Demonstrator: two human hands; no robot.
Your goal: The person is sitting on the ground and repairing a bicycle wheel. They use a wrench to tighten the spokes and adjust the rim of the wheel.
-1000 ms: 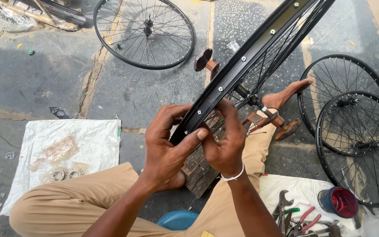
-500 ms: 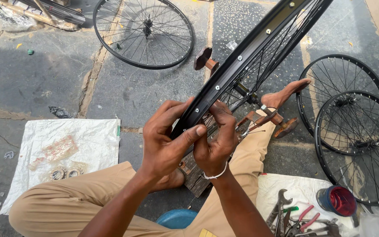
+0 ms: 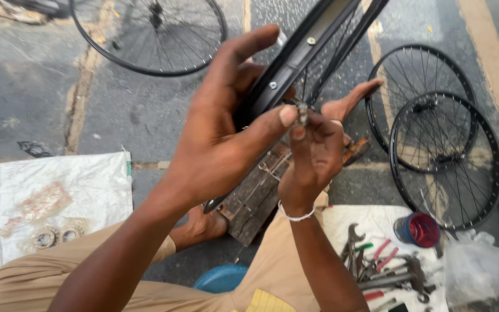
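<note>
A black bicycle wheel rim [image 3: 304, 49] with thin spokes runs diagonally from the middle to the top right. My left hand [image 3: 220, 136] is wrapped around the rim, thumb pointing right. My right hand [image 3: 313, 156] is raised just below the rim, fingertips pinched on a small metal spoke nipple [image 3: 302, 111] that touches my left thumb tip. A white band circles my right wrist. A wooden block [image 3: 258, 193] lies under both hands between my legs.
Three spoked wheels lie on the pavement: one [image 3: 151, 34] at top, two [image 3: 434, 144] at right. A white sack [image 3: 53, 202] with small parts lies left. Hand tools [image 3: 385, 268], a red-capped tin [image 3: 418, 230], a plastic bag [image 3: 475, 268] and a blue bowl [image 3: 220, 279] sit near.
Both hands have come up closer to the camera with the rim. My right hand has slid off the rim and now pinches the small nipple at my left thumb.
</note>
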